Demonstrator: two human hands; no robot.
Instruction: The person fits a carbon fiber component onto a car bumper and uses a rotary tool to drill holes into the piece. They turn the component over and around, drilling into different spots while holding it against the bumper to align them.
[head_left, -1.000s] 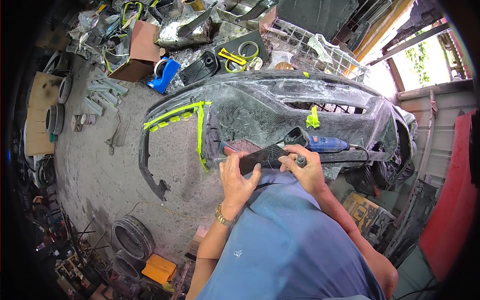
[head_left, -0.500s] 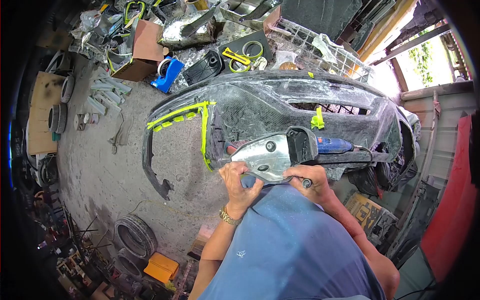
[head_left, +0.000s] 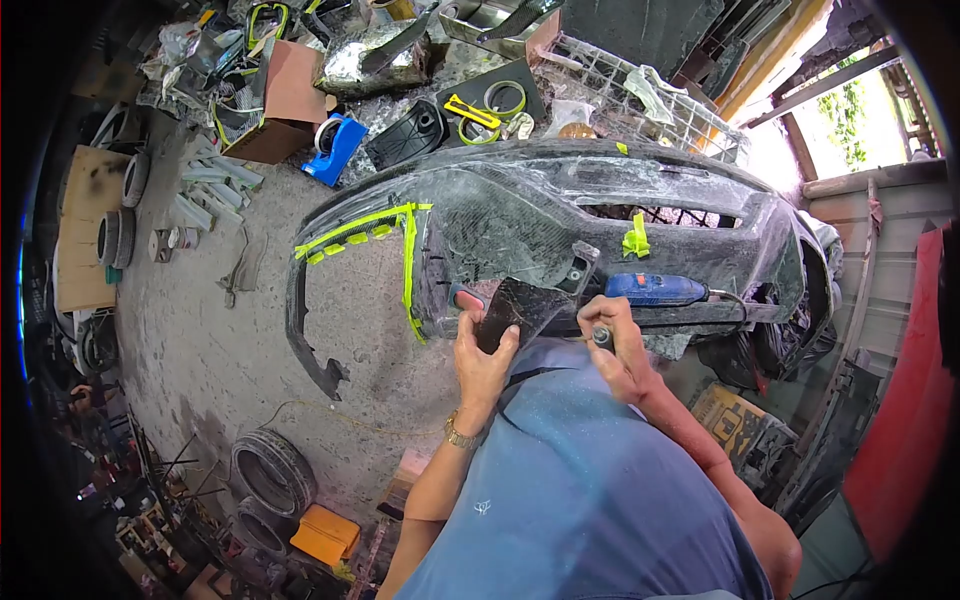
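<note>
My left hand is closed on the lower left edge of a dark carbon-fibre part, thumb on its face. The part is tilted, with a bracket-like end at its upper right. My right hand is closed around a dark cylindrical tool with a round end; its kind is not clear. Just beyond it, a blue corded power tool lies on a large dusty carbon-fibre bumper. A small red object shows beside the part.
Yellow-green tape edges the bumper's left opening. Behind stand a blue tape dispenser, a yellow cutter and a cardboard box. Tyres and an orange box lie on the floor at lower left.
The part has been turned: its silvery side with two holes faced up, and now a dark face shows. My right hand has come off its edge and risen slightly, still holding the tool.
</note>
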